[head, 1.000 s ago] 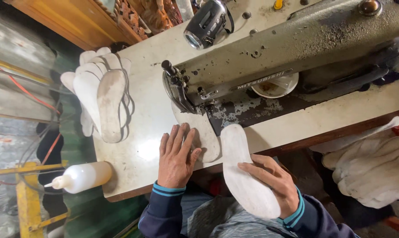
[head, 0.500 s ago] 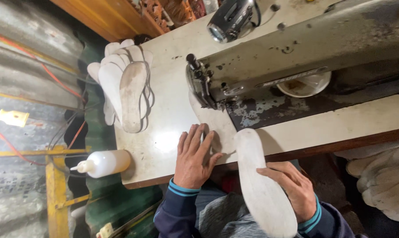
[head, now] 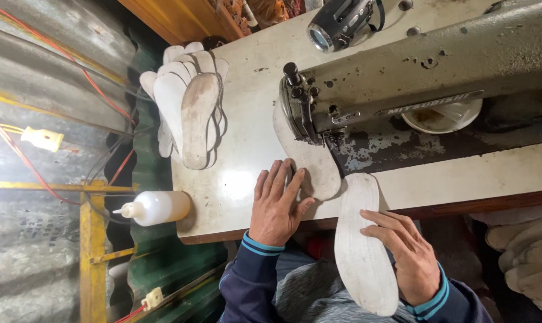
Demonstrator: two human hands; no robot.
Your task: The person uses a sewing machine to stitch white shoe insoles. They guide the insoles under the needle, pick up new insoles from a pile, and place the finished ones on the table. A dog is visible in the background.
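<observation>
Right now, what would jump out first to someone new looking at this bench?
The grey-green industrial sewing machine fills the table's upper right, with an insole under its needle, pressed flat by the left hand. The right hand steadies a second white insole overhanging the table edge. A fanned stack of insoles sits at upper left.

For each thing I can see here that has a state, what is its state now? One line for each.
Left hand: flat, fingers spread on the insole under the machine.
Right hand: resting on the second insole.
Insole under the machine: lying flat on the table.
Second insole: half off the table edge.
Stack of insoles: piled, fanned out.
Squeeze bottle: lying on its side, capped.
Flashlight: resting on the machine; whether lit is unclear.
</observation>
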